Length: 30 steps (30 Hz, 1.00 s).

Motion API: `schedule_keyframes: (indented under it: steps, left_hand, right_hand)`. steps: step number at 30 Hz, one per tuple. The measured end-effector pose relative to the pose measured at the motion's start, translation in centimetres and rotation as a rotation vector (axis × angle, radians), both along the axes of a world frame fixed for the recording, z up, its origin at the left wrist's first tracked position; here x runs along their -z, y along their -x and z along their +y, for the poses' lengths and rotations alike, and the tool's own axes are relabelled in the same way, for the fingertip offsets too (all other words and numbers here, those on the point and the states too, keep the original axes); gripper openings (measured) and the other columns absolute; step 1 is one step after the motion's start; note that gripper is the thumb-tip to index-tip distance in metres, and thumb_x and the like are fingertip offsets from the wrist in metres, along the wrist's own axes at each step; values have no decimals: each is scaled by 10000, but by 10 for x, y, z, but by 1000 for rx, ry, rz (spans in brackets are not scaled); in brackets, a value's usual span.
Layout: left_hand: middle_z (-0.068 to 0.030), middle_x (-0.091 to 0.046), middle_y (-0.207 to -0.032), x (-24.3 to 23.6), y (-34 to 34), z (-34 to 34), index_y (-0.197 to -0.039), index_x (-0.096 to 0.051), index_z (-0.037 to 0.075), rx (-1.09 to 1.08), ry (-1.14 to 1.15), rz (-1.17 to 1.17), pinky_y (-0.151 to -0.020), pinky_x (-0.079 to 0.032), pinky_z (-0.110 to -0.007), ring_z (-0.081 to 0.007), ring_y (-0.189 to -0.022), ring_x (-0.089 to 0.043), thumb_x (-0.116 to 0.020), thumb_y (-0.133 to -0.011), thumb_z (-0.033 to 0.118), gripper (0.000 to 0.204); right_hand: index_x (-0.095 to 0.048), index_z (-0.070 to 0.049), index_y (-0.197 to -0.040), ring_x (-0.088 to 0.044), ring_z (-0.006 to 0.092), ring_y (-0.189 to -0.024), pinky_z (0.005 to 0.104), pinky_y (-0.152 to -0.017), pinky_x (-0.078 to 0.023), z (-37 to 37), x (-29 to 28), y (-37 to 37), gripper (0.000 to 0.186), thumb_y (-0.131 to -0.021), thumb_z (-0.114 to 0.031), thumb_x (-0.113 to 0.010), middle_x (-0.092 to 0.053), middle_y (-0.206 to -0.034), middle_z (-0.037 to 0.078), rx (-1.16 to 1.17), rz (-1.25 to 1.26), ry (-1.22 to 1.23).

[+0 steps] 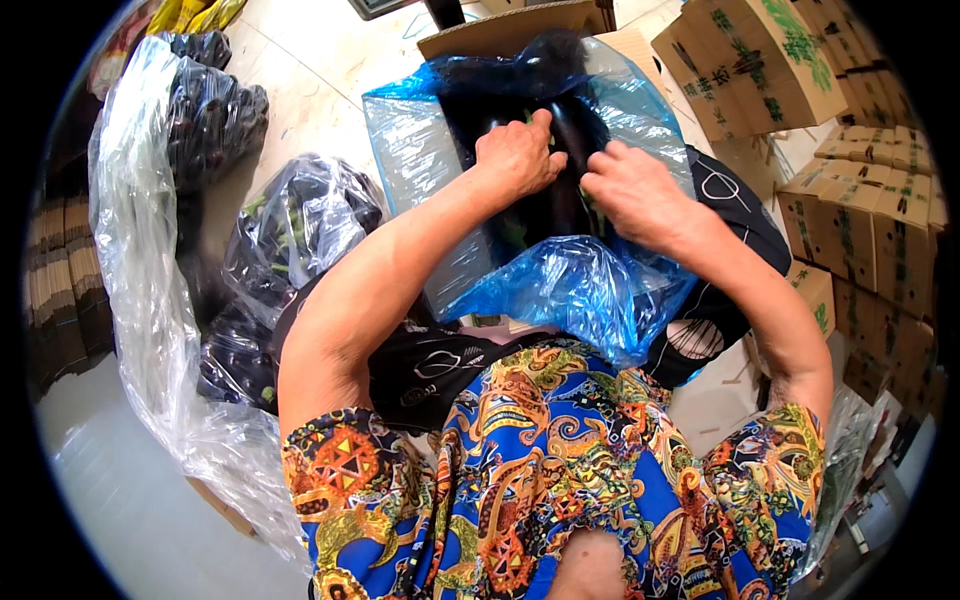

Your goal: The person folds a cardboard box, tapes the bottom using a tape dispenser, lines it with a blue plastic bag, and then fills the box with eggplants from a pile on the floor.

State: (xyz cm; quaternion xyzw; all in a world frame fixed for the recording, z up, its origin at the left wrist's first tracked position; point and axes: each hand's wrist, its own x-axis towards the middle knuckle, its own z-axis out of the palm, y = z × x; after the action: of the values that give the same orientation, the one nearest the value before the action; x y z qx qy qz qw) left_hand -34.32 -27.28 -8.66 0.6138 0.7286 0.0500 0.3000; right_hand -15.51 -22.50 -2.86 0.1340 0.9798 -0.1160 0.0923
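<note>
Dark glossy eggplants lie in a box lined with a blue plastic bag, between my knees. My left hand rests on the eggplants from the left, its index finger stretched forward and its thumb apart. On the right side of the same opening, my right hand has its fingers curled in against the eggplants. Whatever is between those right fingers is hidden. The bag's edges are spread over the box sides, and a cardboard flap shows behind it.
To my left, clear plastic bags hold more eggplants, beside a long crumpled clear sheet. Printed cardboard boxes stand at the far right, with more stacked boxes nearer. Folded cardboard is piled at the left edge.
</note>
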Motion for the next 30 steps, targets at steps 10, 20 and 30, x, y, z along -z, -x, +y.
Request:
schedule_keyframes:
  steps: [10,20,30]
  left_hand:
    - [-265,-681,-998,8,6,-11,-1299,-500,140,26,-33,-151,-835,-514,-533,-462,-950,-648,-582,-925,381,452]
    - [-276,-680,-845,18,-11,-21,-1161,-485,22,-17,-84,95,-712,-551,-546,-458,-807,-680,-585,-936,396,447]
    - [-232,-667,-884,-94,43,-25,-1162,-639,29,21,-358,-314,-728,-536,-432,-381,-780,-664,-665,-887,197,323]
  right_hand:
    - [-615,-81,-966,-514,240,-931,366,-841,-386,-5,44,10,254,-717,-126,-638,-542,-930,84,26,119,-371]
    - [-635,-83,-917,-530,229,-950,367,-860,-394,-11,44,6,183,-760,-168,-595,-570,-888,72,-16,159,-423]
    - [-590,-23,-1207,-555,353,-1127,426,-990,-443,52,-28,-16,509,-781,-221,-786,-572,-1210,182,566,566,-152]
